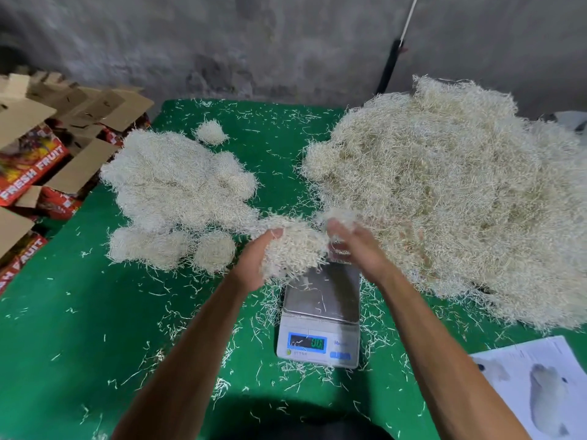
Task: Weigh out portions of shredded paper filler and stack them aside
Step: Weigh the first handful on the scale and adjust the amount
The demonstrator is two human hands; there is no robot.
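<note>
1. Head view: left hand (pixel 254 262) cupped under a clump of shredded paper filler (pixel 293 249), fingers curled round it, raised above the far edge of the scale (pixel 320 315).
2. Right hand (pixel 355 246) just beside, fingers bent into the clump's right end, blurred; whether gripping cannot be told.
3. Scale platform just below both hands, bare but for stray strands.
4. Left of the hands: weighed portions (pixel 178 192) heaped on the green table (pixel 79 312); right of them, the bulk pile (pixel 451 192).
5. Far left, fruit cartons (pixel 35 163); near right, printed sheets (pixel 536 382).
</note>
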